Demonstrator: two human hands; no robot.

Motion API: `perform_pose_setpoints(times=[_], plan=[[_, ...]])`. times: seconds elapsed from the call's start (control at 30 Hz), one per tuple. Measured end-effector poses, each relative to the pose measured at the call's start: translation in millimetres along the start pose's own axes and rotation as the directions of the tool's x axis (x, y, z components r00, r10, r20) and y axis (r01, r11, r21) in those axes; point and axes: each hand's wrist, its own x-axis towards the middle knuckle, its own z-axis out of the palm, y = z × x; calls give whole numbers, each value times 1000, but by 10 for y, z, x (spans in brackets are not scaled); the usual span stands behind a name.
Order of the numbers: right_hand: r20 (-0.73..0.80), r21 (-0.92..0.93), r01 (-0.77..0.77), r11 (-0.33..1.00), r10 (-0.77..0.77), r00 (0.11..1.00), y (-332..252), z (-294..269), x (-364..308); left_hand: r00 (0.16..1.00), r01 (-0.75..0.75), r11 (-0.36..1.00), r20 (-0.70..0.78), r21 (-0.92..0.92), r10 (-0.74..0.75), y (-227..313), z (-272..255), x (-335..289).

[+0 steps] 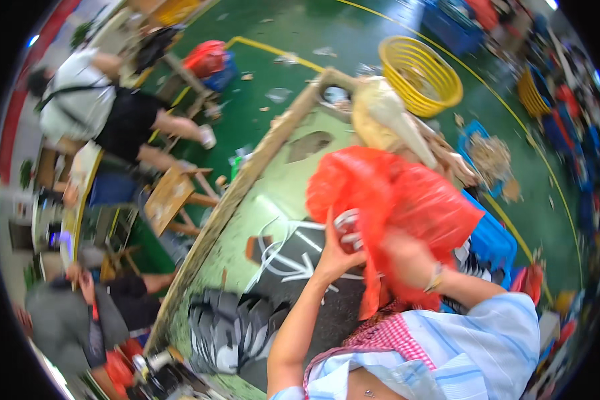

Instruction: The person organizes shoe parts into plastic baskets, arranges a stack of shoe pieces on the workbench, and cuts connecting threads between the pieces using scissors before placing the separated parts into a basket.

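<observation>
Bag (433, 207) right of stacked pieces (230, 330); basket (443, 102) behind, apparently on the floor (353, 30).

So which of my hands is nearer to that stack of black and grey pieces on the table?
Your left. The left hand is ahead of and to the right of the stack, at the red bag; the right hand is farther right, blurred against the bag.

right hand (407, 259) against red bag (428, 212)

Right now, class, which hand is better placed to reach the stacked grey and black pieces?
Probably the left hand: its forearm passes close beside the stacked pieces, though it appears to hold a white-marked item. The right hand, blurred, is farther away, at the red plastic bag.
</observation>
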Motion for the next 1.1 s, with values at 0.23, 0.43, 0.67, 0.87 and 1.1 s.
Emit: perform_pose_setpoints(times=[0.23, 0.43, 0.67, 0.87, 1.1], plan=[[208, 898, -12, 440, -400, 893, -82, 172, 504, 899, 386, 894, -125, -227, -420, 81, -338, -294], [405, 906, -389, 165, -601, 689, 822, -926, 746, 844, 238, 908, -389, -346, -370, 304, -442, -1006], [32, -475, -564, 675, 654, 756, 2878, -91, -749, 964, 161, 985, -224, 57, -145, 81, -150, -49], [-395, -124, -670, 732, 583, 709, 2845, 203, -666, 974, 162, 979, -180, 123, -139, 496, -397, -369], [-465, -160, -736, 657, 608, 644, 2624, 295, -512, 736, 279, 899, -676, 337, 26, 291, -1196, -676]])
